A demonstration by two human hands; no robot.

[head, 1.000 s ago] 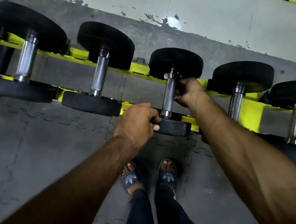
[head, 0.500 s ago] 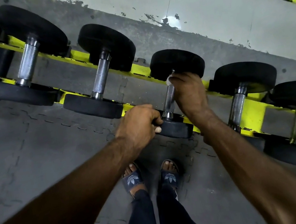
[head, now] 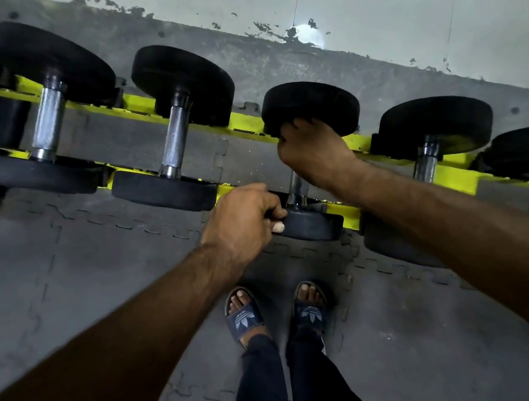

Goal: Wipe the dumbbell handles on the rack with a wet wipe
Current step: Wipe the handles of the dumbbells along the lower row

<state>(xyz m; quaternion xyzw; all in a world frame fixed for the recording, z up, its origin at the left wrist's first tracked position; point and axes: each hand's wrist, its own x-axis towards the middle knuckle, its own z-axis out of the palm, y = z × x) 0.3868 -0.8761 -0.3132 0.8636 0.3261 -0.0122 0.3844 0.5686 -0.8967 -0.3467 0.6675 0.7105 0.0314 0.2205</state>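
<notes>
The dumbbell (head: 313, 102) I am cleaning sits on the yellow rack (head: 452, 179), right in front of me. Its handle (head: 295, 183) points away from me, from the near black end to the far one. My left hand (head: 245, 217) grips the near end. My right hand (head: 313, 154) is curled round the handle's far part. I cannot see the wipe. I think the next rub goes back toward me.

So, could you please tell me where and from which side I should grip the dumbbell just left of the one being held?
Take its knurled steel handle at the middle, probably from above: it spans the gap between the yellow rails, uncovered, while the black heads look too wide for one hand.
</notes>
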